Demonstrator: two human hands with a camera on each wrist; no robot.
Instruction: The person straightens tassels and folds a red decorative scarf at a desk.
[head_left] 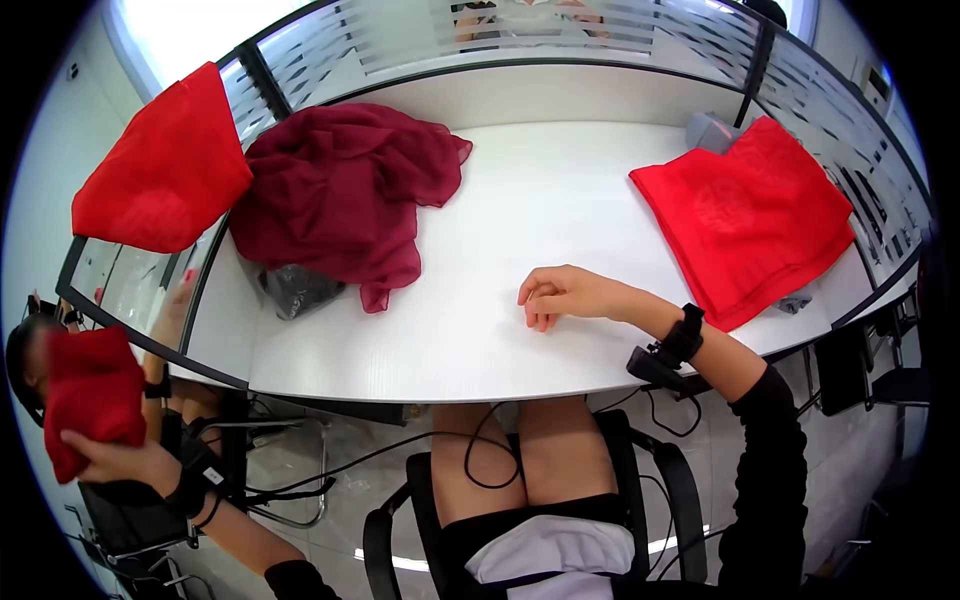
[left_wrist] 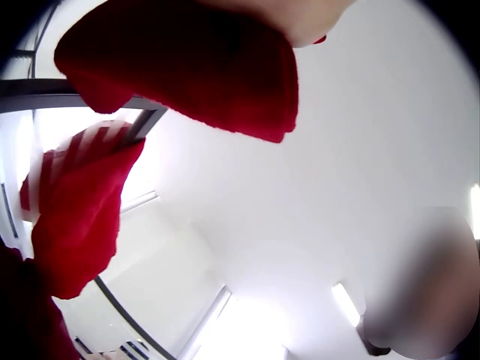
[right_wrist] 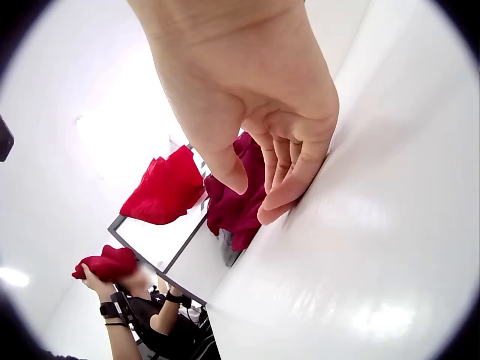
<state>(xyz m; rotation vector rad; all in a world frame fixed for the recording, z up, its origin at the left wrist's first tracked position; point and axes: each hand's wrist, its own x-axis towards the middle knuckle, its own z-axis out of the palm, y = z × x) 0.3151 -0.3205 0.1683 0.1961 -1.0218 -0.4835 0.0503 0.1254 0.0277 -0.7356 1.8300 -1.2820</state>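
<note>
Head view: left hand, fingers clasped round a bunched red cloth, held off the table to the left. Right hand rested on the table.
- Folded red towel: lay flat, seemingly done.
- Maroon cloth: heaped, unfolded.

Left wrist view: the red cloth was bunched.

Right wrist view: fingers were loosely curled and empty.

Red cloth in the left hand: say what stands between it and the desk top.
The glass partition on the desk's left edge separates the red cloth from the desk top.
</note>
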